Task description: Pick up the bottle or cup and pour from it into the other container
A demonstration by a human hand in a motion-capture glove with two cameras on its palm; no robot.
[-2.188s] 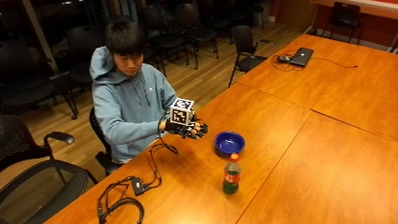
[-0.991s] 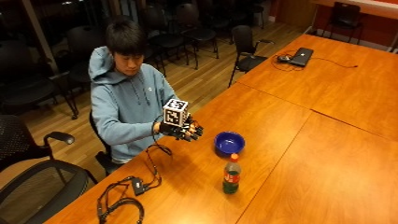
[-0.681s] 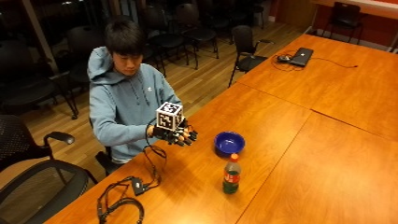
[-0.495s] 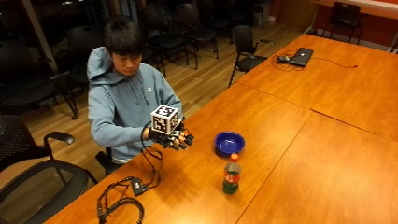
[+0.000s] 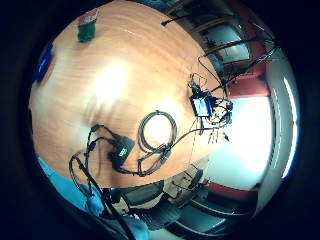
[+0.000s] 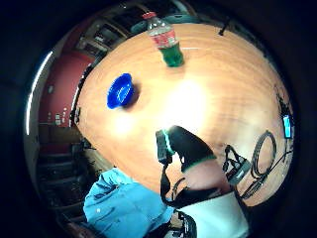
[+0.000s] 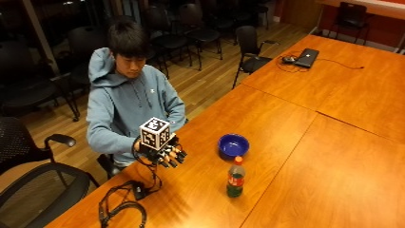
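Note:
A plastic bottle [image 7: 235,178] with a red cap, a red label and green liquid stands upright on the wooden table [image 7: 316,156]. Just behind it sits an empty blue bowl [image 7: 233,145]. My gloved right hand [image 7: 166,154] hovers over the table's near edge in front of the seated person, well to the left of both, its fingers loosely bent and holding nothing. The thumb side palm view has the bottle [image 6: 166,42] and the bowl [image 6: 120,90] far off across the wood, with my thumb [image 6: 185,146] in front. The bottle [image 5: 87,27] is small in the little finger side palm view.
Black cables and a small box [image 7: 123,204] lie on the table corner below my hand. A laptop [image 7: 308,57] sits at the far end. Office chairs [image 7: 38,180] stand beside the person and behind. A seam [image 7: 297,142] runs between tabletops right of the bottle.
My hand has drawn back from near the bowl toward the person and the table's edge, sinking a little. Bottle and bowl have not moved.

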